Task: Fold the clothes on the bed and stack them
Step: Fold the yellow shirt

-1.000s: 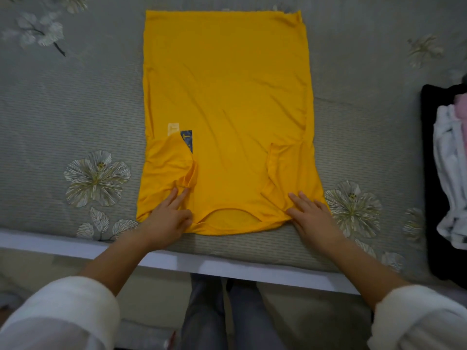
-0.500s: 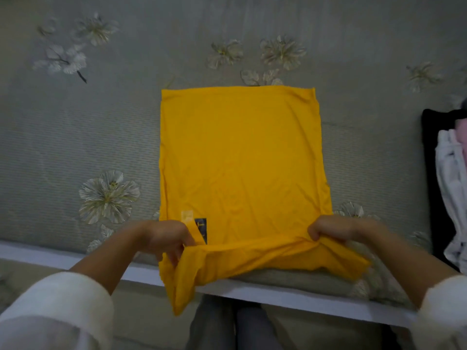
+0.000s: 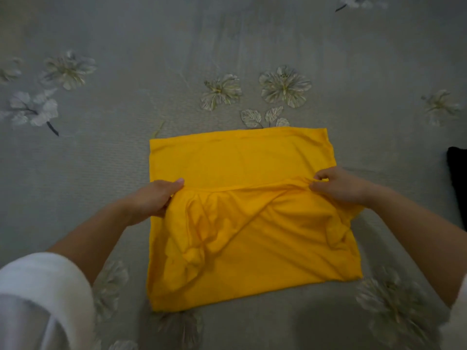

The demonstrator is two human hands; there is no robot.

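1. Nearest us, the yellow shirt (image 3: 252, 248) lies on the bed (image 3: 227, 46). Its collar end, flat a second ago, is now carried up over the body.
2. Midway, our left hand (image 3: 151, 198) and right hand (image 3: 341, 188) each clench a corner of that raised edge.
3. Beyond, the hem (image 3: 237, 133) lies uncovered — we judge the fold in half nearly laid, stacking still ahead.
4. Far right, a black garment (image 3: 457, 178) pokes in.
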